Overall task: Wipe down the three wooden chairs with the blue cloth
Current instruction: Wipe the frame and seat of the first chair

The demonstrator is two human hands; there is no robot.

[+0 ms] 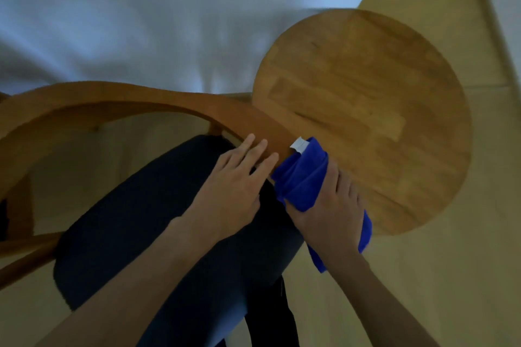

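— Hands first: where are they, and what are they doing?

— Right hand (329, 205) sits low and right of centre, its fingers curled around a bunched blue cloth (303, 177). It presses the cloth against the right end of a curved wooden chair rail (118, 101). Part of the cloth hangs out below the hand, and a small white tag (299, 145) sticks up from its top edge. Left hand (239, 177) lies just beside the cloth, to its left, with fingers straight and flat, the fingertips resting on the same rail. It holds nothing.

— What lies beneath the hands?

— A dark padded chair seat (158, 220), below the rail and partly hidden by both forearms. More brown wooden frame shows at the far left edge.

— And further out?

— Beyond the cloth, to the right, a round wooden seat top (366, 121) made of joined strips, seen from above. The cloth and the right hand overlap its near-left edge; whether they touch it is unclear. Under everything runs a pale wooden floor (437, 276). Farthest away, a white wall (141, 22) fills the top of the view, blurred. Only these two pieces of seating are visible.
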